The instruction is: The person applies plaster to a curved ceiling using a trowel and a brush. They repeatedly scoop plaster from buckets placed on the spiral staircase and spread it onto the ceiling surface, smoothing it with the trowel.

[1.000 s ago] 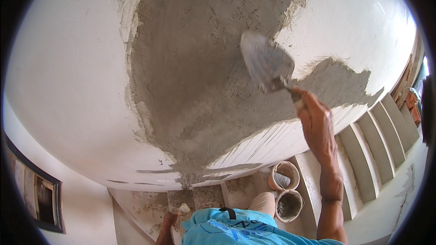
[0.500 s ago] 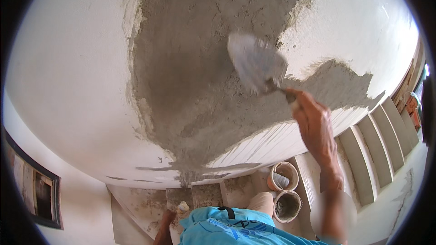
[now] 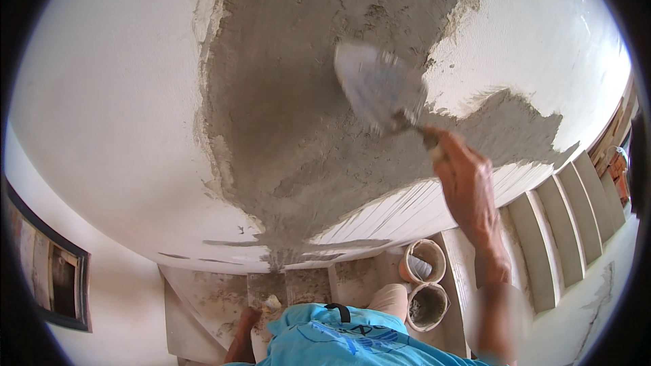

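Observation:
My right hand is closed around the handle of a pointed masonry trowel. Its broad grey blade, blurred by motion, lies over the wet grey mortar spread on the white wall; whether it touches is hard to tell. My left hand hangs low beside my blue shirt, small in view, with its fingers not clear. Just right of it is a small pale lump I cannot identify.
Two buckets stand on the steps by my right knee: one holds something pale, the other grey mortar. Stairs climb at right. Mortar-spattered steps lie below the wall. A dark-framed opening is at lower left.
The trowel blade has shifted slightly up and left against the mortar, still in my right hand. The whole view has moved a little. My left hand stays low.

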Available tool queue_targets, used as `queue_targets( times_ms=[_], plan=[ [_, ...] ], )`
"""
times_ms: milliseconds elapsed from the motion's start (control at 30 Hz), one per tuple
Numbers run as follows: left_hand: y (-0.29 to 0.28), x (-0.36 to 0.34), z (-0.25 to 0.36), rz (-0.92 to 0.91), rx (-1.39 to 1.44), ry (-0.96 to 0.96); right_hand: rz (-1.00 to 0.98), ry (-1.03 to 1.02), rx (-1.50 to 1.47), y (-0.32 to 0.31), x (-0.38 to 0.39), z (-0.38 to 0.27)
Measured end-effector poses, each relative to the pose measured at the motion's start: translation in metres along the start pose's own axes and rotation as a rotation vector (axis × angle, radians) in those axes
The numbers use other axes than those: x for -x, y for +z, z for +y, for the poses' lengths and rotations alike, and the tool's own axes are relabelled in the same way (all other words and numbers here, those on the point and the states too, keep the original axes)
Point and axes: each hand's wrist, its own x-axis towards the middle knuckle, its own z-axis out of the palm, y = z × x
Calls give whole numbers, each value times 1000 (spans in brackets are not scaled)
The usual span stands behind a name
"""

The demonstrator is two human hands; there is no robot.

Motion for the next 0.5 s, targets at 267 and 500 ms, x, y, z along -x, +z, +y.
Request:
queue_targets(
  times_ms=[267,500],
  plan=[
    [8,-19,1,82,63,92,10,-154,165,12,1,6],
    [-22,39,32,13,76,24,79,13,-57,-8,-11,-5]
  ],
)
